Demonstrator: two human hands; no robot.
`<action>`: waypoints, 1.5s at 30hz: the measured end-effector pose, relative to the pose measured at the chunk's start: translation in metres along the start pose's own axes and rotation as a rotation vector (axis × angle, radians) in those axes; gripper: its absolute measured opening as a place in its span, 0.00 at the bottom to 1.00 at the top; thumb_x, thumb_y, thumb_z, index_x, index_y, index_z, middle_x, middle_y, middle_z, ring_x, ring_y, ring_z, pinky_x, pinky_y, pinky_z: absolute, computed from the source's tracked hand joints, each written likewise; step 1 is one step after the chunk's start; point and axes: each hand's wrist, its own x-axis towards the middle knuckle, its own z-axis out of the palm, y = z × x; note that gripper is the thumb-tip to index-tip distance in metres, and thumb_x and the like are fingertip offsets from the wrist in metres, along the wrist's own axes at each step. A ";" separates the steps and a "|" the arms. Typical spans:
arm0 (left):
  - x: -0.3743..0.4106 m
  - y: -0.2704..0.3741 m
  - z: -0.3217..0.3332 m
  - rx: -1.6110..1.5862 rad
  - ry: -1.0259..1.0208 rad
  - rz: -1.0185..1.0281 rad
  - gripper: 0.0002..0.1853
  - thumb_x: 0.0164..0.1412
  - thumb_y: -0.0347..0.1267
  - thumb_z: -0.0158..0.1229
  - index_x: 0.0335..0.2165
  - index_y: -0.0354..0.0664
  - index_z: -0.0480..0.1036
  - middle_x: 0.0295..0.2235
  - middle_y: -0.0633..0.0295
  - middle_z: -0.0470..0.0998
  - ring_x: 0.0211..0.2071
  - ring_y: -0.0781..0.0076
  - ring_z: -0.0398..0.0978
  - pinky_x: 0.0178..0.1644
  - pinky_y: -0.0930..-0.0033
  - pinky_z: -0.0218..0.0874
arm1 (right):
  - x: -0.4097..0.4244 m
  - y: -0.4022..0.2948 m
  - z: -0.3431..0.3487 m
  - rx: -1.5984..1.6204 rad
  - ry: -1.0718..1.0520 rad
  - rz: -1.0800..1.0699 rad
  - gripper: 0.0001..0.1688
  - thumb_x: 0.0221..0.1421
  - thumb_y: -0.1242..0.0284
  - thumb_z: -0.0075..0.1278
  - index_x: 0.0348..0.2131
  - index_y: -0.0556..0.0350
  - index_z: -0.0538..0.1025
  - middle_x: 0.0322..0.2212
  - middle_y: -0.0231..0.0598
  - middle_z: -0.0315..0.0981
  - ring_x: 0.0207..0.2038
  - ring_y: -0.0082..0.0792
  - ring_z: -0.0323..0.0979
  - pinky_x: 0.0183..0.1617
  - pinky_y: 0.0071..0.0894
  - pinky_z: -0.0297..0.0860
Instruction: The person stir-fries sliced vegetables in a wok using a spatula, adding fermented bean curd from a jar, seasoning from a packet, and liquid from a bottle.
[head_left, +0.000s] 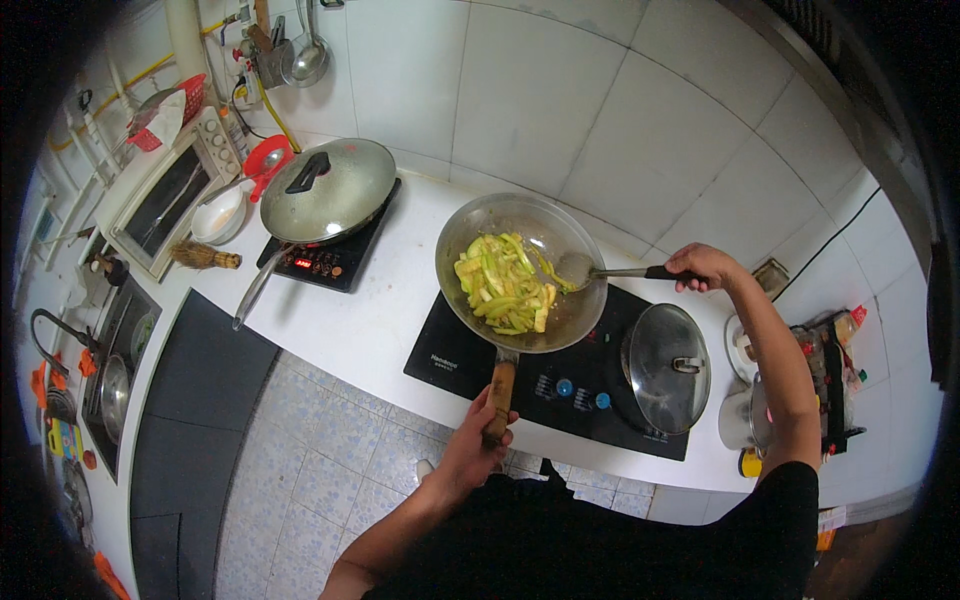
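My left hand (480, 436) is closed around the wooden handle (504, 379) of a metal wok (465, 214) above the black two-burner cooktop (442, 349). In the wok lie green and pale yellow vegetable strips (502, 281), mostly on its left side. My right hand (701, 266) grips the dark handle of a metal spatula (626, 273), whose blade rests inside the wok at the right, touching a few strips. A glass lid (670, 367) covers something on the cooktop's right side.
On the left, a lidded pan (330, 195) stands on an induction cooker (319, 266), its long handle jutting over the counter. Beyond are a bowl (219, 217), brush (202, 256) and toaster oven (165, 195). A metal pot (739, 420) stands right. Tiled wall (525, 97) behind.
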 end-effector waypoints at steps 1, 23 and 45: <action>0.000 0.000 0.000 -0.010 -0.004 0.004 0.24 0.60 0.39 0.43 0.54 0.61 0.50 0.36 0.59 0.67 0.26 0.75 0.64 0.26 0.79 0.58 | 0.014 -0.001 -0.007 0.049 -0.028 0.029 0.12 0.50 0.66 0.49 0.32 0.56 0.72 0.15 0.35 0.70 0.09 0.14 0.56 0.08 0.13 0.50; -0.007 0.006 0.007 -0.022 0.011 -0.036 0.27 0.59 0.40 0.46 0.55 0.59 0.49 0.35 0.61 0.66 0.26 0.75 0.63 0.28 0.78 0.59 | 0.062 -0.156 0.023 -0.601 -0.101 -0.584 0.20 0.36 0.78 0.55 0.36 0.56 0.75 0.20 0.27 0.71 0.20 0.21 0.64 0.22 0.21 0.60; -0.005 0.003 0.006 -0.019 -0.008 0.024 0.26 0.59 0.38 0.45 0.55 0.57 0.49 0.35 0.60 0.67 0.27 0.75 0.65 0.28 0.76 0.60 | 0.026 -0.095 -0.006 -0.501 0.239 -0.381 0.13 0.40 0.75 0.53 0.31 0.60 0.74 0.16 0.30 0.69 0.16 0.17 0.63 0.16 0.18 0.56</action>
